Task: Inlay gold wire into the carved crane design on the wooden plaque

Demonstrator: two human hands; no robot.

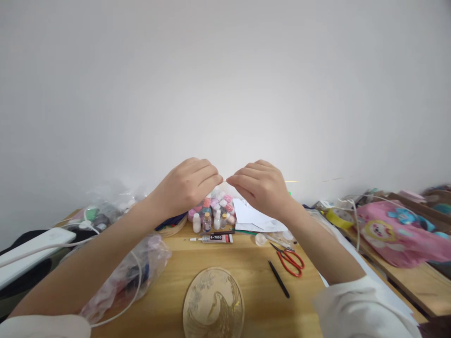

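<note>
Clock centred on mid-surface.
1. Gold strand point(291, 181), qty 1 (poss. more, can't tell), v. thin: at 12, up in front of wall point(225, 84), well above surface point(260, 312). Bright glint betw. the two sets of fingertips; more length visible past R hand, to 3.
2. L hand point(190, 185): at 12, L of strand's glint, back to camera; fingers pinched together on strand, thumb hidden.
3. R hand point(262, 188): at 12-1, knuckles up; fingers likewise pinched on strand, tips just beside L tips. White sleeves point(362, 307), both arms, pushed up.
4. Round wooden disc point(211, 307) w/ bird-like motif: at 6, flat on surface.
5. Glue tube point(216, 239), mkd "B-7000": at 12, nozzle to 9.
6. Sm. bottles point(207, 221), in a row behind tube, w/ pink & lilac pcs point(214, 204) behind them.
7. White paper point(252, 216): at 1, partly behind R hand.
8. Sm. round tub point(260, 240): at 2.
9. Red-hdld scissors point(292, 263): at 3, handles twd 4.
10. Blk pen-like tool point(278, 280): at 4, slanted.
11. Clear plastic bag point(155, 256): at 8-9, contents blurred.
12. Pink printed bag point(391, 234): far out at 3, on wooden bench.
</note>
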